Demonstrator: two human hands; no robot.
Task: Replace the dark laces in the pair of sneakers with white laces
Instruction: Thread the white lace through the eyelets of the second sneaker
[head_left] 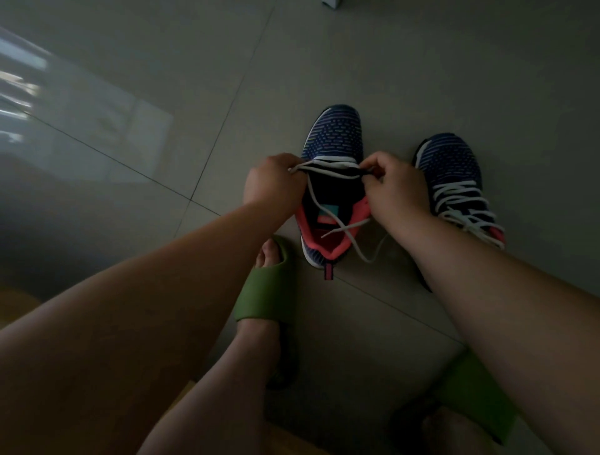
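Observation:
Two dark blue knit sneakers with pink heel linings stand on the floor, toes pointing away from me. The left sneaker [334,136] has a white lace [328,164] running across its lowest eyelets, and the lace's loose ends trail back over the open tongue and heel. My left hand [272,182] pinches the lace at the shoe's left side. My right hand [393,188] pinches it at the right side. The right sneaker [451,162] is laced in white lace [461,201] up its front, and my right forearm covers part of it.
The grey tiled floor [194,97] has bright window reflections at the left. My feet wear green slides [266,285], one just behind the left sneaker and one at the lower right [477,393]. A pale object's corner [331,3] shows at the top edge.

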